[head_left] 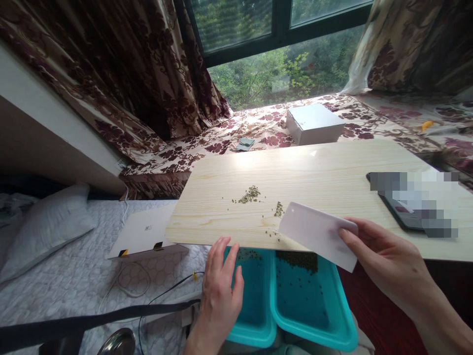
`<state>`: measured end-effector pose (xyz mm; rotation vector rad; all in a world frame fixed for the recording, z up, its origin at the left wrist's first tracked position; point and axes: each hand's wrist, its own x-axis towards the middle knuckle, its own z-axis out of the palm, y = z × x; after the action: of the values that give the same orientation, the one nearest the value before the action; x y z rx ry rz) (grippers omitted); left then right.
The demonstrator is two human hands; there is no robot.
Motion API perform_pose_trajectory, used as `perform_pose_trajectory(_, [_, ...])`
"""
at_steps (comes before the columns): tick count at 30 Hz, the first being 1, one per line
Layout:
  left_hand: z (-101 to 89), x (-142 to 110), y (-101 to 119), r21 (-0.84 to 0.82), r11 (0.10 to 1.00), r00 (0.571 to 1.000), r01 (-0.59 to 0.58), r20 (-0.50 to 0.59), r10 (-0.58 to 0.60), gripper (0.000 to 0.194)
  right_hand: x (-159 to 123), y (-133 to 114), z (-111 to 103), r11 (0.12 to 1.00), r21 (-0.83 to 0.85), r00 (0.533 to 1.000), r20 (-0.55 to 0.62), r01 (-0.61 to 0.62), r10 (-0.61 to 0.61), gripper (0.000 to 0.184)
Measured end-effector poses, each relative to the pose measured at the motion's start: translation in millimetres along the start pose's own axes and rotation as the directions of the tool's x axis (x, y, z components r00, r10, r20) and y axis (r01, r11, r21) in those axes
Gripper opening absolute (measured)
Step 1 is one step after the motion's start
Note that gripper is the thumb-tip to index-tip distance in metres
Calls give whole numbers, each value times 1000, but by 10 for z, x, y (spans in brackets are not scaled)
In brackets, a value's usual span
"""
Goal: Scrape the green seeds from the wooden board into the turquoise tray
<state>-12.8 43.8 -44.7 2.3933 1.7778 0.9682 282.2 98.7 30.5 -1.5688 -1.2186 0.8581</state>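
Observation:
My right hand (384,256) grips one end of a flat white plastic scraper (318,229), thumb on top, tilted over the table's near edge. Small greenish beans (250,195) lie in a loose pile on the wood-grain table (332,172), and a smaller cluster sits by the scraper's left end. My left hand (221,286) holds nothing; its fingers are apart at the near edge, over a turquoise bin (254,315). Beside that, a second turquoise bin (314,315) contains many beans at its far end. A few beans show in the left bin, partly covered by my hand.
A dark tablet-like device (391,207), partly blurred out, lies on the table's right side. A white box (144,229) sits on the bed to the left. Another box (314,123) and a folded cloth (245,144) rest on the windowsill. Cables (162,296) cross the bed.

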Motion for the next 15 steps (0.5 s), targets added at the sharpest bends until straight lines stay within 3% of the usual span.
perform_pose_trajectory(2, [-67,-80,145,-25,1000,993,7,121,-4,52,11,15,7,1000,-17,1000,6,23,-23,29])
perform_pose_trajectory(3, [-73,-137,220,-49,999,971,-13,237,24,52,14,23,14,999,-27,999,11,32,-32,29])
perform_pose_trajectory(5, [-25,-265,362,-78,997,884,-3,465,39,58,16,36,28,998,-45,999,22,48,-47,29])
perform_pose_trajectory(8, [126,-401,532,-10,987,752,159,649,-114,77,3,28,40,996,-52,997,40,71,-69,30])
perform_pose_trajectory(10, [214,-409,615,19,976,664,216,730,-161,80,-10,11,42,996,-45,996,44,80,-79,31])
perform_pose_trajectory(15, [312,-208,742,164,963,532,213,807,-255,68,-19,-14,54,993,-46,993,48,106,-103,30])
